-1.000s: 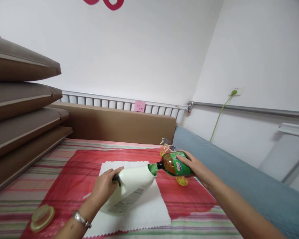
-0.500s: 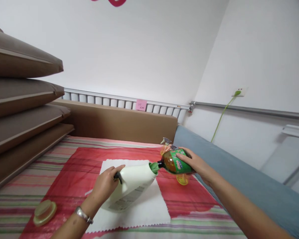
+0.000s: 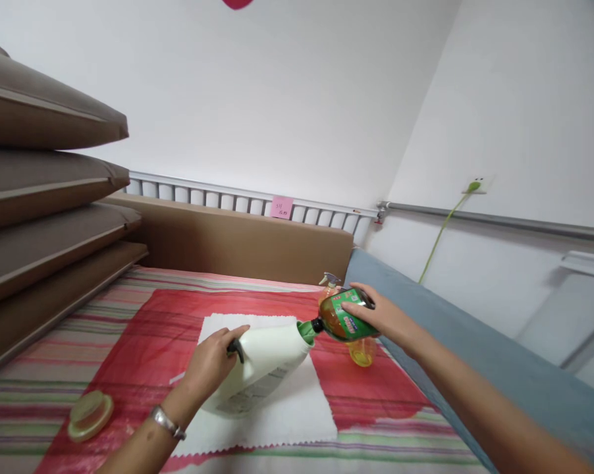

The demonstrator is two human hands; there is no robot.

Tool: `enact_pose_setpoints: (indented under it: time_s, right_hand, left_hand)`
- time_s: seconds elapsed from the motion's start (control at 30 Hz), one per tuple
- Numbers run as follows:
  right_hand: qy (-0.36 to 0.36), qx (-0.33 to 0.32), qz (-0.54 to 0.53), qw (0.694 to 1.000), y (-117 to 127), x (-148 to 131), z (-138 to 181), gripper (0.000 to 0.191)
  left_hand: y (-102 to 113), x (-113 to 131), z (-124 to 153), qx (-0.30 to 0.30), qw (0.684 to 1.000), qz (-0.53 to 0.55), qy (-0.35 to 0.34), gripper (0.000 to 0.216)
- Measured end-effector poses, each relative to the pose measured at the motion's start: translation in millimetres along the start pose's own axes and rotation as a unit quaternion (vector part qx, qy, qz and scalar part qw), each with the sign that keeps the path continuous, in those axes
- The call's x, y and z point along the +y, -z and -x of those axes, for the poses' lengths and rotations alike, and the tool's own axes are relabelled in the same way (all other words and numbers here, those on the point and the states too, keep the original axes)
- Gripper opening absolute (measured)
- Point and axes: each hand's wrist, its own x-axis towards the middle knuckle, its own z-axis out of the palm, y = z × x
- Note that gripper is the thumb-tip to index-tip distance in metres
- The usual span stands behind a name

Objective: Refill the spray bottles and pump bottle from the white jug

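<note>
My left hand (image 3: 212, 365) grips the handle side of a large pale-green jug (image 3: 262, 365), which leans over a white cloth (image 3: 287, 408) with its green neck pointing right. My right hand (image 3: 378, 316) holds a small bottle with a green label (image 3: 344, 319), filled with amber liquid and tipped so its dark mouth meets the jug's opening. Just behind and below the small bottle stand two orange spray bottles (image 3: 329, 289).
A red sheet (image 3: 143, 336) lies on a striped cover. A yellowish round lid (image 3: 90, 415) rests at the lower left. Stacked brown cushions (image 3: 40, 197) rise on the left, a brown board at the back, a grey-blue pad (image 3: 475, 355) on the right.
My right hand has raised the small bottle's base a little, tipping it steeper toward the jug. The jug and my left hand have stayed nearly still.
</note>
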Motion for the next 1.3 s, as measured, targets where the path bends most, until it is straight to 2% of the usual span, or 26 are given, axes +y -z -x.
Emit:
enact_pose_setpoints:
  time_s: [0.3,0.47,0.53,0.67,0.87,1.0,1.2,1.3]
  right_hand:
    - [0.109,-0.014,0.131,0.985,-6,-29,2,0.069]
    - [0.209,-0.033,0.245,0.946,-10,-50,10,0.071]
    - [0.226,-0.032,0.258,0.939,-11,-54,11,0.072]
    - [0.223,-0.028,0.239,0.945,-9,-55,10,0.071]
    - [0.181,-0.019,0.199,0.963,-6,-53,9,0.071]
    - [0.171,-0.032,0.195,0.965,-6,-53,11,0.071]
    - [0.173,-0.005,0.177,0.969,-8,-44,8,0.07]
    - [0.128,0.005,0.098,0.987,-10,-32,7,0.072]
  left_hand:
    - [-1,-1,1,0.012,1.0,0.003,-0.007,0.062]
    - [-2,-4,3,0.019,1.0,0.01,-0.014,0.061]
    - [-1,-6,5,0.021,1.0,0.016,-0.011,0.062]
    - [0,-11,7,0.026,0.999,0.023,0.0,0.061]
    - [1,-15,9,0.024,0.999,0.041,-0.001,0.06]
    - [1,-16,11,0.023,0.999,0.048,0.0,0.06]
    - [3,-14,13,0.025,0.998,0.051,0.006,0.061]
    - [2,-18,15,0.039,0.997,0.064,0.003,0.059]
